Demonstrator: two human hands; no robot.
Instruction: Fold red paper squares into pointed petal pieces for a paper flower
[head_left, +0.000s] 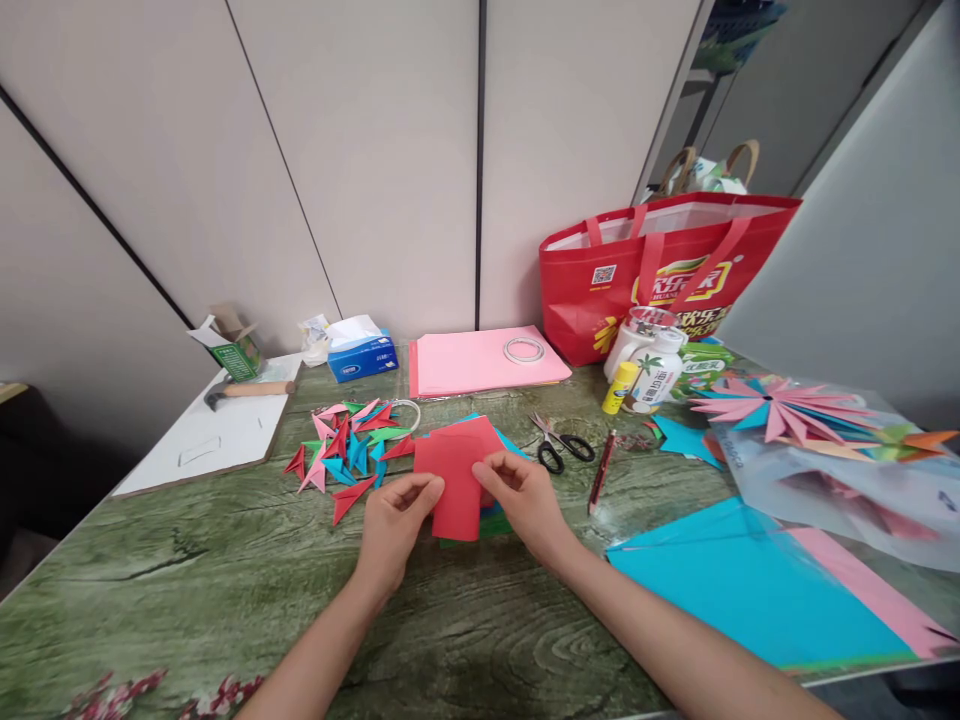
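A small red paper rectangle [457, 500] is held upright between my two hands, above the middle of the table. My left hand [399, 520] pinches its left edge between thumb and fingers. The right edge is pinched by my right hand [529, 505]. Behind it lies a pile of coloured sheets with a red sheet [469, 440] on top and blue and green edges showing. Folded paper pieces [341, 450] in red, pink, blue and green are heaped to the left, near a white ring. Scissors with black handles [561, 447] lie to the right of the pile.
A pencil [602, 472], glue stick [619, 388] and white bottle [654, 375] stand or lie on the right, before a red bag [585, 290]. Blue sheets [750, 590] cover the right front. At the back are pink sheets [465, 362], a tissue box [363, 358] and a hammer [251, 390].
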